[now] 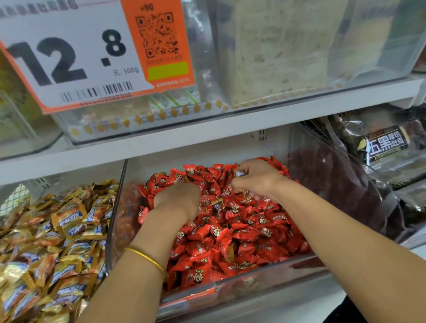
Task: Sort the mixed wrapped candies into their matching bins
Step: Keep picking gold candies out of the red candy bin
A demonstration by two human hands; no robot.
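Both hands in red candy bin (115,223), searching for strays. Right hand (257,180) pinches gold-blue candy (239,172), probably meant for gold candy pile (51,244) just beside, on left. Left hand (177,199) has fingers buried among red candies (235,234); its grip cannot tell. Loose gold candy (218,205) lies between hands.

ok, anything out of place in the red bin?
A gold-and-blue candy lies among the red candies between left hand and right hand; it matches the gold pile on the left. Right hand seems to pinch another.
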